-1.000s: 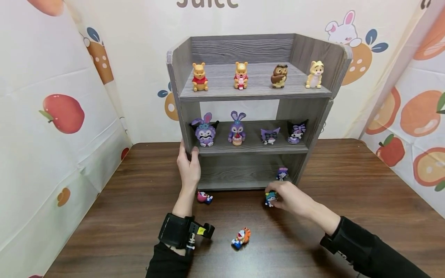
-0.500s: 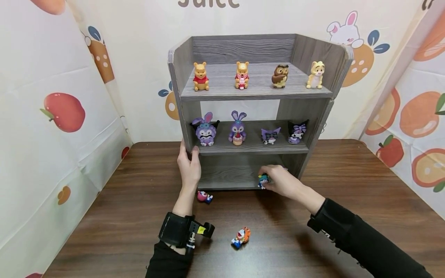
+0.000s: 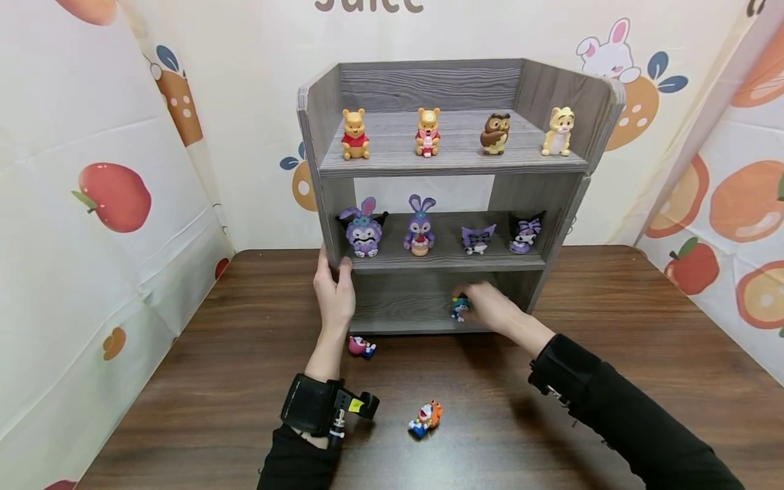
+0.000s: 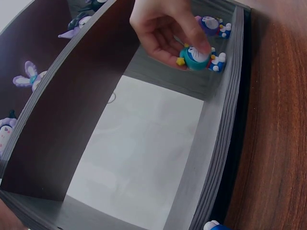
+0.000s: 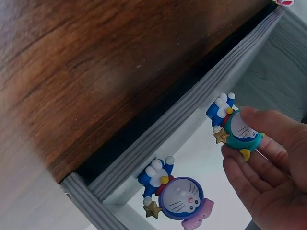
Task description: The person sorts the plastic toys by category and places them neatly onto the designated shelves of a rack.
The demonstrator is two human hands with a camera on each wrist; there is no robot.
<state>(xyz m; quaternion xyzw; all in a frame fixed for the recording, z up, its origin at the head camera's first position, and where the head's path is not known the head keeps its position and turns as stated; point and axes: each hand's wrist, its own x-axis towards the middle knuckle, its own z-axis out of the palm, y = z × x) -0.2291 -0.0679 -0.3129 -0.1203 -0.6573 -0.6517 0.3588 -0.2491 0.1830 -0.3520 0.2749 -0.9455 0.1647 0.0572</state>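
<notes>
My right hand (image 3: 493,309) pinches a small Doraemon figurine in a teal hood (image 5: 242,134) between thumb and fingers, inside the bottom compartment of the grey wooden shelf unit (image 3: 453,269). Its blue feet point down, close to the bottom board. Beside it, nearer the right side panel, another Doraemon figurine with a purple hood and pink bow (image 5: 181,197) stands on that board; in the head view my hand hides it. My left hand (image 3: 335,299) grips the unit's left side panel at middle-shelf height, thumb at the front.
On the table (image 3: 202,408) lie a pink-hooded figurine (image 3: 361,346), by the unit's front left, and an orange-hooded one (image 3: 425,418) nearer me. Purple figurines such as a rabbit (image 3: 419,228) line the middle shelf. Yellow bears and an owl (image 3: 495,134) are on top.
My right hand has carried the teal-hooded figurine from the table in front of the unit up and back into the bottom compartment. My left hand has stayed on the side panel.
</notes>
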